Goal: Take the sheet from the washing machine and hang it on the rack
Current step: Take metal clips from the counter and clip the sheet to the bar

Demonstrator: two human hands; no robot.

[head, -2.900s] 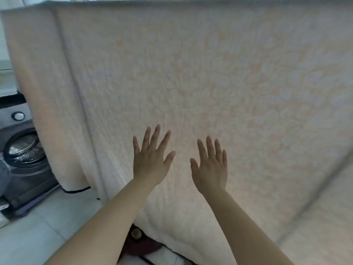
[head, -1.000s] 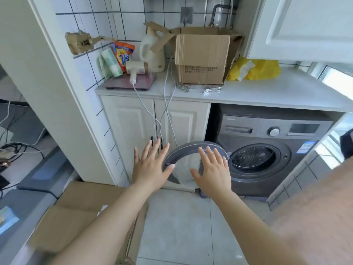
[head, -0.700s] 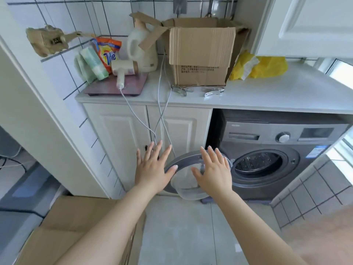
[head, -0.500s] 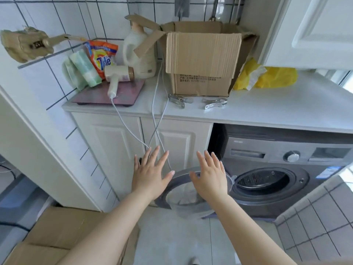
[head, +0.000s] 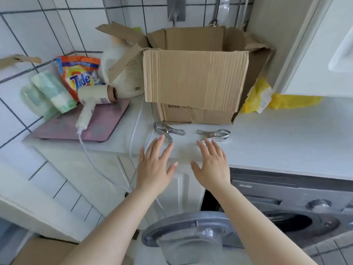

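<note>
- My left hand [head: 155, 165] and right hand [head: 212, 166] hover side by side over the countertop [head: 286, 138] edge, fingers spread flat, holding nothing.
- The sheet isn't anywhere I can see; the washing machine [head: 298, 211] sits under the counter, its door [head: 191, 236] swung wide below my forearms.
- Two metal clips [head: 168, 131] [head: 214, 135] lie just past my fingertips, before an open cardboard box [head: 196, 81].
- Left: a hair dryer [head: 91, 104] on a pink scale [head: 80, 127], and an orange bag [head: 79, 75] reading "Tide".
- The box's printed line is too blurred to read.

Shiny metal clips [head: 169, 131]; matt corrugated cardboard box [head: 194, 81]; glossy tiled wall [head: 47, 22].
</note>
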